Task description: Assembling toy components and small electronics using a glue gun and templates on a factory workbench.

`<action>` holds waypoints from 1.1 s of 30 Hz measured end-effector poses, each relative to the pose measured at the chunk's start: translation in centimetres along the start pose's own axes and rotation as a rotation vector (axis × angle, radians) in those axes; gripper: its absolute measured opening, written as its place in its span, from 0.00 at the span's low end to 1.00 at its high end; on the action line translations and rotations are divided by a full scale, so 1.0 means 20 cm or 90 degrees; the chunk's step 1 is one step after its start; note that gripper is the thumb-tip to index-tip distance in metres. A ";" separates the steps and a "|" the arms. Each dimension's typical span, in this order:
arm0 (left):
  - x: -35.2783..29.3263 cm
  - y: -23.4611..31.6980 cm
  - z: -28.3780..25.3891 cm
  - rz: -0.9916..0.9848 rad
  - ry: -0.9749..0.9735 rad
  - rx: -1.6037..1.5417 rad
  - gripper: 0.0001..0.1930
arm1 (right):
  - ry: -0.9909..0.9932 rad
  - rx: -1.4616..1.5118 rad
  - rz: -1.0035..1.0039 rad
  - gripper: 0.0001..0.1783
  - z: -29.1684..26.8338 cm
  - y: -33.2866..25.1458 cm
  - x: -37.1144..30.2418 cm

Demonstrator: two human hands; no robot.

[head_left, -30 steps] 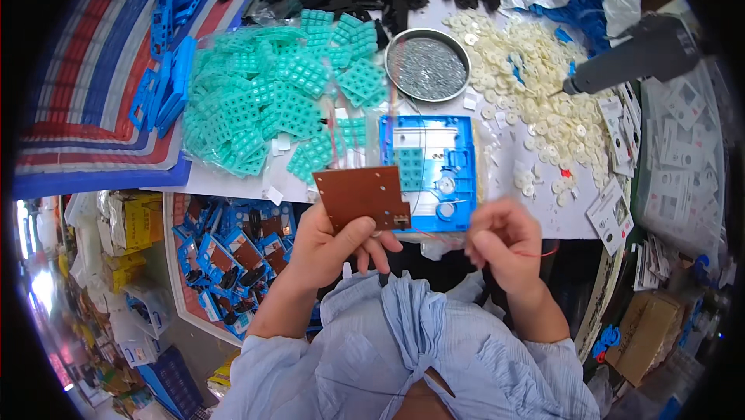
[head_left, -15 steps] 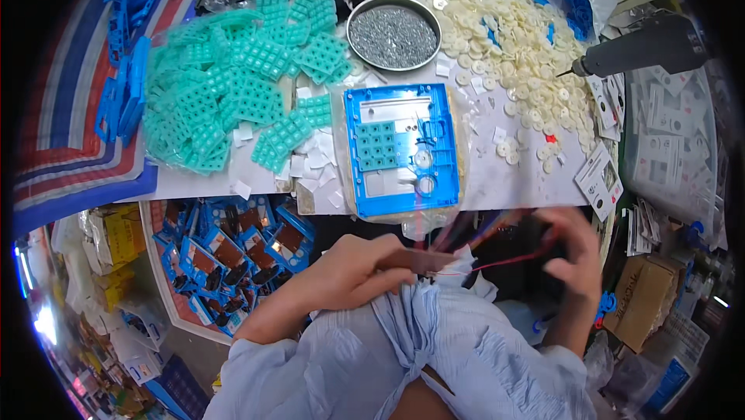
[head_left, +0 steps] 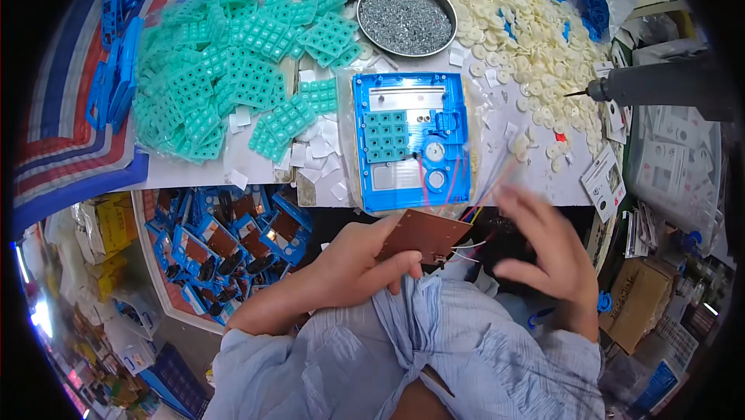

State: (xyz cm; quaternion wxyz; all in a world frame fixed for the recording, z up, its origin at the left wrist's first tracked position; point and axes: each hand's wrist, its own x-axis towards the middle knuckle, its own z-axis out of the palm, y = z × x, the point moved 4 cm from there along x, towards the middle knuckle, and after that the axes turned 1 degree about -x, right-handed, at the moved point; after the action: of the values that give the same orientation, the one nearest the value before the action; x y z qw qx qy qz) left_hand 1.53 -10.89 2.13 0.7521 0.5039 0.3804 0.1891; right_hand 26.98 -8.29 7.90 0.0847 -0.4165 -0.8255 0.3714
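Note:
My left hand (head_left: pixel 358 255) is closed on a brown circuit board (head_left: pixel 424 235), pinched at its left edge with the thumb on its near side. Several thin coloured wires (head_left: pixel 475 210) run from the board, some up over the blue plastic housing (head_left: pixel 413 201), others to its right. My right hand (head_left: pixel 547 245), partly blurred, hovers right of the board with thumb and fingers apart, near the wires. The housing lies on the table just beyond my hands, with a green rubber keypad (head_left: pixel 386 137) seated in its left side.
Green keypads (head_left: pixel 225 71) are heaped at left, by a round tin (head_left: pixel 407 17) of small screws. Cream discs (head_left: pixel 535 55) spread at right beneath an electric screwdriver (head_left: pixel 652 85). A bin (head_left: pixel 164 265) of blue assembled housings stands below the table at left.
The board has tilted, so its flat brown face shows more. My right hand has moved slightly left and down, and the wires now fan upward over the housing.

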 end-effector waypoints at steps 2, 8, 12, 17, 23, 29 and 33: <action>0.03 0.01 0.02 0.025 -0.005 0.038 0.19 | 0.064 0.051 -0.030 0.36 0.02 -0.03 0.15; 0.02 -0.07 -0.01 -0.011 0.051 -0.093 0.22 | -0.023 0.603 0.077 0.20 0.22 0.06 0.51; -0.02 -0.17 -0.03 0.005 0.059 -0.363 0.28 | -0.059 0.519 0.097 0.20 0.17 0.09 0.73; -0.08 -0.20 -0.03 0.023 0.092 -0.373 0.34 | -0.106 0.405 0.068 0.17 0.18 0.14 0.85; -0.10 -0.13 -0.05 -0.002 0.115 -0.119 0.39 | -0.077 0.349 0.069 0.14 0.15 0.18 0.91; -0.16 -0.05 -0.13 0.050 0.188 0.263 0.33 | -0.054 0.070 -0.034 0.15 0.14 0.11 0.96; -0.15 0.01 -0.22 0.112 0.289 0.387 0.21 | -0.007 -0.011 -0.066 0.16 0.11 0.10 0.98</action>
State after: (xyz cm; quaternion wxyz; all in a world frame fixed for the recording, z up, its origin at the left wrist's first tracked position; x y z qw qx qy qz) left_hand -3.75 -10.01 2.58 0.4460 0.6797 0.5315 0.2380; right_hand 14.65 6.04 1.73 0.0954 -0.3718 -0.8497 0.3615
